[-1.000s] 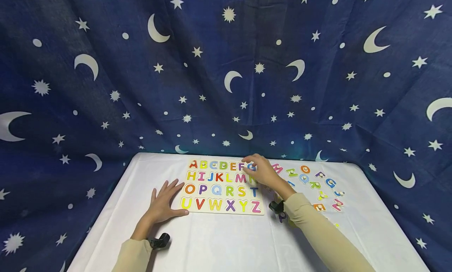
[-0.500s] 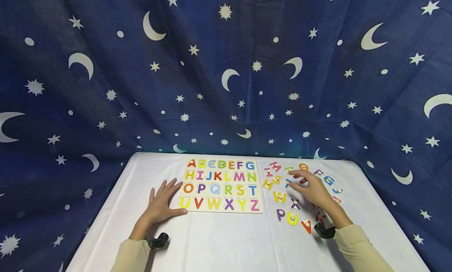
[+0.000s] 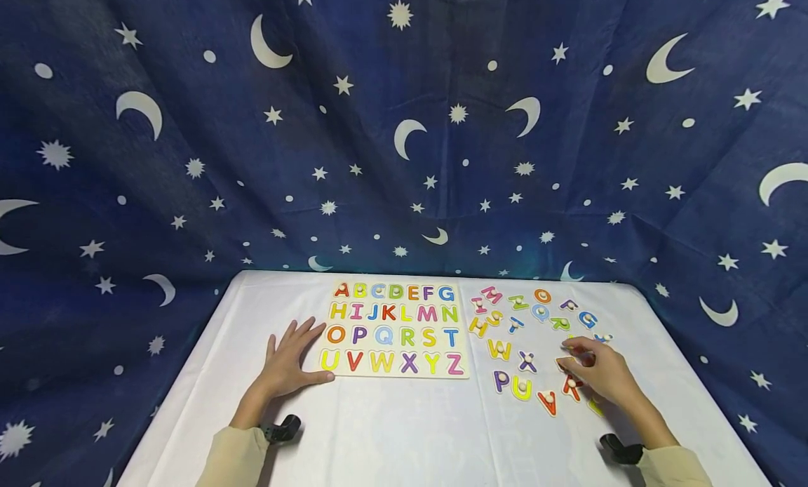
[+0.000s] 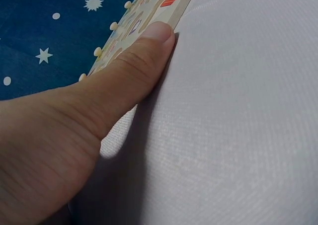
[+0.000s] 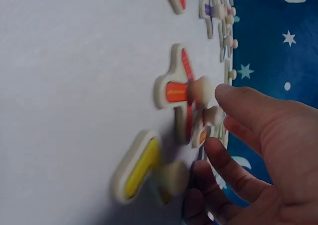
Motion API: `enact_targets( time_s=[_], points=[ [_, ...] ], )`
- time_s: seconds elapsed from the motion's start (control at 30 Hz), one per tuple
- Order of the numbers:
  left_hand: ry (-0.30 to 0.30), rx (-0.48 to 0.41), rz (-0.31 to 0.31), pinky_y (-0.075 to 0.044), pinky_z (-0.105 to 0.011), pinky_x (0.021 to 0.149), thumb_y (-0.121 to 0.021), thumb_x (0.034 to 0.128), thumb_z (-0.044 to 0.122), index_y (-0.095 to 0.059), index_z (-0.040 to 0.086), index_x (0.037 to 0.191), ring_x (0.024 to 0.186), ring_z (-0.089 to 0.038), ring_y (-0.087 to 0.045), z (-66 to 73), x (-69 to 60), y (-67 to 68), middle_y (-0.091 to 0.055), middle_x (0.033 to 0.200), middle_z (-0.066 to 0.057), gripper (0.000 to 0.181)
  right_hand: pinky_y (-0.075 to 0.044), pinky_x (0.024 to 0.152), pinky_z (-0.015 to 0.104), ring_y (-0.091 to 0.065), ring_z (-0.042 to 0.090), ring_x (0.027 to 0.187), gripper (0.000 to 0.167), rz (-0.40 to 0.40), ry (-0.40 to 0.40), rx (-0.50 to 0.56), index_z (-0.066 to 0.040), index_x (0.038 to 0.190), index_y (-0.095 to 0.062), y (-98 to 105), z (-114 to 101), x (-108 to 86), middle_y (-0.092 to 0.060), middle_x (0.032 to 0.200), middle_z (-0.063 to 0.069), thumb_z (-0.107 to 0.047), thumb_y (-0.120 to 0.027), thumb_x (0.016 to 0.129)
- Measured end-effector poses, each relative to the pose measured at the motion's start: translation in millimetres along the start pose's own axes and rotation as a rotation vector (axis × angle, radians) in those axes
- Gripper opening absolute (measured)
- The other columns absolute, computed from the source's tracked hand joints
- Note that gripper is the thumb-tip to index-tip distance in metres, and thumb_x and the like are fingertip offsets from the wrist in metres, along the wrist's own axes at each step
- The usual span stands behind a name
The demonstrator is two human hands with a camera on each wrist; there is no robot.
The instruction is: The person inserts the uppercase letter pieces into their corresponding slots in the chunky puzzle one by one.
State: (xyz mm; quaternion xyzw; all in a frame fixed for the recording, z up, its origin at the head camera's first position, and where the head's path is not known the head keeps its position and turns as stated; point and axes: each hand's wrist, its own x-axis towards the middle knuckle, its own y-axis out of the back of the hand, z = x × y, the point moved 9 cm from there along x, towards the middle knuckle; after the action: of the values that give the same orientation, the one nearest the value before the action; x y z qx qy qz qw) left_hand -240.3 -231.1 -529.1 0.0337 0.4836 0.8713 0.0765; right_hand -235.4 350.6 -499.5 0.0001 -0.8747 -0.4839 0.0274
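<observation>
A wooden alphabet puzzle board [image 3: 404,377] lies on the white table, with knobbed A, B, C and D pieces in its top row. My left hand [image 3: 289,364] rests at its left edge, fingers spread; in the left wrist view the thumb [image 4: 134,61] touches the board's side. My right hand [image 3: 602,375] hovers among loose letter pieces, thumb and fingers apart around an orange piece mostly hidden by them. Right by it are a red K [image 3: 571,387] and a yellow piece [image 5: 141,168], each with a round knob. Nothing is seen gripped.
Several loose knobbed letters lie right of the board, among them a yellow U [image 3: 522,387], a red V [image 3: 548,403], a yellow W [image 3: 499,350] and a blue G [image 3: 588,320]. A dark blue star-and-moon cloth [image 3: 404,122] hangs behind the table.
My right hand has moved from the board's top right corner across the loose letters, then down and right to near the K. The left hand has stayed at the board.
</observation>
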Motion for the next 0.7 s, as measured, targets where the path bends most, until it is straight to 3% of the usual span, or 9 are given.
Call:
enact_targets(
  time_s=[0.27, 0.5, 0.7],
  points=[
    [0.005, 0.002, 0.003, 0.007, -0.074, 0.118, -0.090, 0.0667, 0.058, -0.044, 0.018, 0.157, 0.155, -0.047, -0.010, -0.4, 0.2, -0.5, -0.030, 0.166, -0.017, 0.109, -0.044, 0.054, 0.026, -0.052, 0.022, 0.080, 0.023, 0.014, -0.062, -0.025, -0.004, 0.105, -0.074, 0, 9, -6.9, -0.060, 0.089, 0.007, -0.018, -0.080, 0.088],
    [0.015, 0.006, -0.010, 0.008, -0.072, 0.119, -0.090, 0.0671, 0.058, -0.044, 0.018, 0.157, 0.155, -0.046, -0.008, -0.6, 0.4, 0.1, -0.029, 0.167, -0.017, 0.109, -0.048, 0.043, 0.027, -0.054, 0.023, 0.078, 0.023, 0.019, -0.130, 0.008, -0.002, 0.102, -0.072, -2, 15, -10.3, -0.055, 0.087, 0.008, -0.020, -0.079, 0.089],
    [0.010, 0.004, 0.002, 0.007, -0.072, 0.119, -0.091, 0.0672, 0.056, -0.045, 0.016, 0.156, 0.155, -0.046, -0.009, -0.4, -0.7, 0.3, -0.029, 0.166, -0.018, 0.108, -0.049, 0.042, 0.026, -0.053, 0.022, 0.076, 0.023, 0.038, -0.118, 0.011, -0.001, 0.101, -0.072, -2, 15, -10.2, -0.055, 0.087, 0.008, -0.019, -0.079, 0.089]
  ],
)
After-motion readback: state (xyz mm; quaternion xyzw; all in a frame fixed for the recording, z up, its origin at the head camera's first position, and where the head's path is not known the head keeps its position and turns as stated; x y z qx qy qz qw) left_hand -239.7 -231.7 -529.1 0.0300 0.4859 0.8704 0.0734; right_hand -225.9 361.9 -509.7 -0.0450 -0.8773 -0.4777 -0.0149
